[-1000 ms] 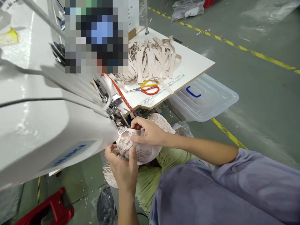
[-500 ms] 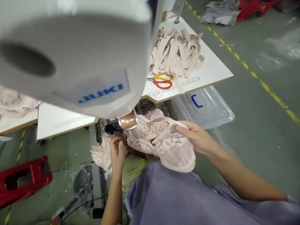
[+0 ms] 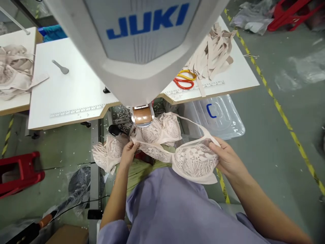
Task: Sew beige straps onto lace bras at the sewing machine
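Note:
A pale pink lace bra (image 3: 195, 159) is stretched sideways between my hands, in front of the sewing machine (image 3: 142, 67). My right hand (image 3: 225, 154) is closed on the upper edge of its right-hand cup, where a strap rises. With fingers pinched, my left hand (image 3: 130, 152) holds the band end close to the machine's needle area, which the machine head hides. More lace cups (image 3: 162, 128) lie behind, under the machine head; I cannot tell whether they belong to the same piece. Another bundle of lace cups (image 3: 110, 152) hangs left of my left hand.
On the white table (image 3: 241, 78) lie beige fabric strips (image 3: 213, 54) and scissors (image 3: 185, 79) with red and yellow handles. A clear plastic bin (image 3: 218, 117) stands below. More lace pieces (image 3: 15, 71) are piled at far left. A red stool (image 3: 22, 173) stands on the floor.
My view has swung so that the machine head sits more central. My right hand has moved slightly right, and the bra is spread wider, with its strap now drawn out.

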### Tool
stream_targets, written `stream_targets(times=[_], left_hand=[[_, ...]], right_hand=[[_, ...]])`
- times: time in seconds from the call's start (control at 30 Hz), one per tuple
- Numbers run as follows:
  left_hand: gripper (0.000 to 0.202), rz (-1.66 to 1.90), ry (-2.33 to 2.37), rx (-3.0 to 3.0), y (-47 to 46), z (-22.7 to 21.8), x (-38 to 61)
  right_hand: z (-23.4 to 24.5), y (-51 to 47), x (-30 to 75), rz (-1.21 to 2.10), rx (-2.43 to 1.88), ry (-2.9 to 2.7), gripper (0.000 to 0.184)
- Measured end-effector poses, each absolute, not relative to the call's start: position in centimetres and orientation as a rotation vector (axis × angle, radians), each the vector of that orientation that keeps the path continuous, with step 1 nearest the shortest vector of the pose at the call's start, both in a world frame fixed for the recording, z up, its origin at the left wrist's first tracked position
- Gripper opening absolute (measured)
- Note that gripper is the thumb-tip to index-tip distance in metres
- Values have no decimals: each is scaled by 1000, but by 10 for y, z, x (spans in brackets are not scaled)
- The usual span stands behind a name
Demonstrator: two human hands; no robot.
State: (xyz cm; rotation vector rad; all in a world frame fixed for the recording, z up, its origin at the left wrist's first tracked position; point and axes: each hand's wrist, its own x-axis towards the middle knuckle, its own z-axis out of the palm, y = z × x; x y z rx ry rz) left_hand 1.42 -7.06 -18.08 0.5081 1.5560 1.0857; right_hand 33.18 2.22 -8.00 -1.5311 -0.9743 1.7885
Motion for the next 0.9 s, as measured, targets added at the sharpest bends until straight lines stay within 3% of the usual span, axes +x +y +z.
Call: stream_targets(times=[0.13,0.37,0.9], left_hand=[[42,1153,1500,468,-85,-145,8],[34,1148,1447,451,-91,-102,3],[33,1124,1446,475,-95,-90,4]], right_hand=[[-81,24,332,1792,-1557,-874,27],[-79,25,325,1716,-1629,-985,36],[-75,24,324,1747,-1575,-971,32]])
